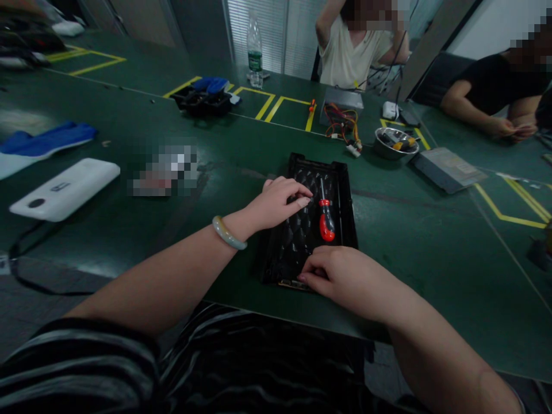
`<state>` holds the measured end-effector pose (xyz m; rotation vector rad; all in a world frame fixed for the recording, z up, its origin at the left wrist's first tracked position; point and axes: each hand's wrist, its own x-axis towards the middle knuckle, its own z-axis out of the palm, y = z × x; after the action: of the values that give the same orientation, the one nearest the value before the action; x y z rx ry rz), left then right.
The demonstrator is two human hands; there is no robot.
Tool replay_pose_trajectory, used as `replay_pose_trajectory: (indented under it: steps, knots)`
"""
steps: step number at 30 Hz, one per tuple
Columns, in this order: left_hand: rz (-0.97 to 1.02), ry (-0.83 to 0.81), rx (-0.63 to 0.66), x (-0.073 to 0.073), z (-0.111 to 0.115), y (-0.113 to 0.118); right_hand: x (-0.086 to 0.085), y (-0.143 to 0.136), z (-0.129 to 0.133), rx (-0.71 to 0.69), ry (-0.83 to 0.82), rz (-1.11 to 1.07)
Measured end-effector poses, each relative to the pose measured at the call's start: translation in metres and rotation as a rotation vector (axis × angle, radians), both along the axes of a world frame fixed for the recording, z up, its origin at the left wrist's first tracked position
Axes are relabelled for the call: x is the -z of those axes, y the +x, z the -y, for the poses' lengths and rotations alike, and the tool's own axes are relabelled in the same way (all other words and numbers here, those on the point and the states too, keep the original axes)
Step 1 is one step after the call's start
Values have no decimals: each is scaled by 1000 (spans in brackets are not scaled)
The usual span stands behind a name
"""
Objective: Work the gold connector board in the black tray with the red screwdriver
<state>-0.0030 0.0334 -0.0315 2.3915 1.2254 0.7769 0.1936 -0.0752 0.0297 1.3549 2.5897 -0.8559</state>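
Note:
A black rectangular plastic panel (297,224) with a quilted diamond pattern and raised edges lies on the table in front of me. On it rests a screwdriver (326,218) with a red and black handle, its shaft pointing away from me. My left hand (280,200), a bangle on its wrist, reaches over the panel's left side with fingers extended towards the screwdriver and nothing in them. At the near edge, my right hand (334,267) has curled fingers, thumb and fingertips close together low over the panel. Whatever may be between those fingertips is hidden.
On the green table (409,241) lie a white device (64,190), blue-and-white cloth (47,141), a black tray (200,100), a bottle (255,54), a power supply (342,100) with cables, a metal bowl (395,144) of tools and a grey plate (448,168). Two people sit opposite.

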Motion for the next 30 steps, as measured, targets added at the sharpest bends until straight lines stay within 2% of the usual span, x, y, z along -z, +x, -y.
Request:
replay_pose_trajectory:
  steps: [5,18,25,30]
  knots:
    - [1,-1,12,0,0,0,-5,6,-1,-57,-83,-101]
    - [-7,-4,12,0,-1,0,-4,1,2,98,-147,-119]
    - [0,-1,9,0,0,0,-3,2,-1,69,-124,-192]
    - [-8,-14,7,0,0,0,0,-1,-3,122,-111,-187]
